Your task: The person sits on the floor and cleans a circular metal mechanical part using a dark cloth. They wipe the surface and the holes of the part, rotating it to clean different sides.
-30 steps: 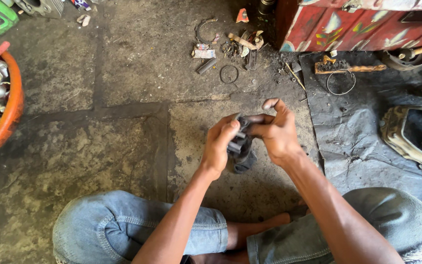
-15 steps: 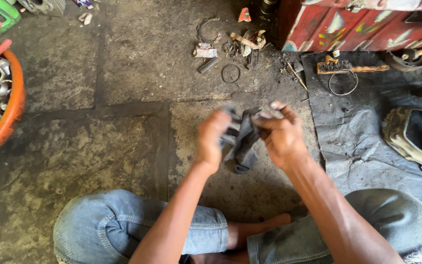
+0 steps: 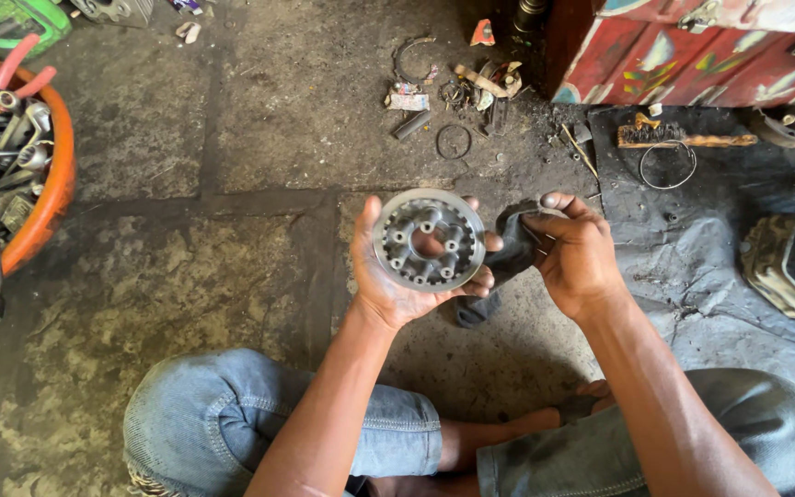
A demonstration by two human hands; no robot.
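Observation:
My left hand (image 3: pixel 385 285) holds a round grey metal disc (image 3: pixel 429 241) flat in its palm, face up, with a centre hole and several raised posts around it. Just to its right, my right hand (image 3: pixel 578 254) grips a dark, dirty rag (image 3: pixel 511 253) that touches the disc's right edge and hangs down below the fingers. Both hands are raised above the stained concrete floor (image 3: pixel 232 267), in front of my crossed legs in blue jeans.
An orange tub (image 3: pixel 46 212) full of wrenches and tools sits at the left edge. Small rings, scraps and bolts (image 3: pixel 453 92) lie on the floor ahead. A red painted box (image 3: pixel 692 55) stands top right, above a dark sheet (image 3: pixel 683 239) with a wire ring, a brush and an engine cover (image 3: pixel 789 267).
The hands were close together, rubbing the part inside the rag. Now they have parted: the left hand has turned the disc face up, and the right has drawn the rag aside.

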